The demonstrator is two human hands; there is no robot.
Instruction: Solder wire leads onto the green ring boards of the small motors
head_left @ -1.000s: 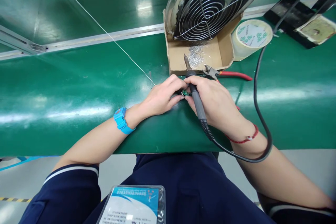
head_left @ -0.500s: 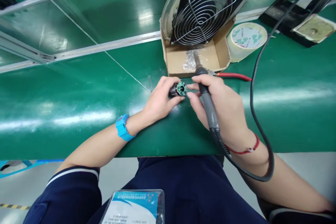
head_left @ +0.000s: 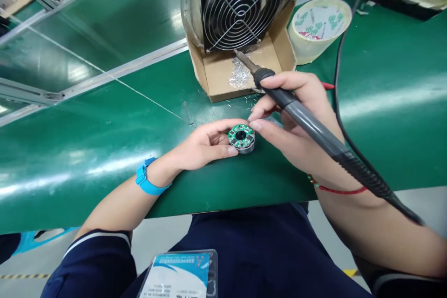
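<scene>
My left hand (head_left: 206, 146) grips a small round motor (head_left: 247, 148) between thumb and fingers, its ring-shaped green circuit board (head_left: 233, 138) facing up. A soldering iron (head_left: 296, 111) lies in my right hand (head_left: 296, 137), its tip pointing up and left, away from the motor. The thumb and a finger of that hand pinch together at the board's upper right edge; whether something tiny is between them I cannot make out. Beyond the hands, a cardboard tray (head_left: 223, 92) holds a heap of thin metal clippings (head_left: 239, 74).
A fan with a wire guard (head_left: 240, 14) stands in the tray's back. Right of it is a large tape roll (head_left: 319, 28). Red-handled pliers (head_left: 328, 85) lie partly behind my right hand. The iron's black cable (head_left: 338, 60) runs up the right; a white string (head_left: 146, 98) crosses the left.
The motor has turned so its board faces up toward me. The soldering iron has swung to a flatter slant, and my right fingertips have come against the board's edge. My view has shifted.
</scene>
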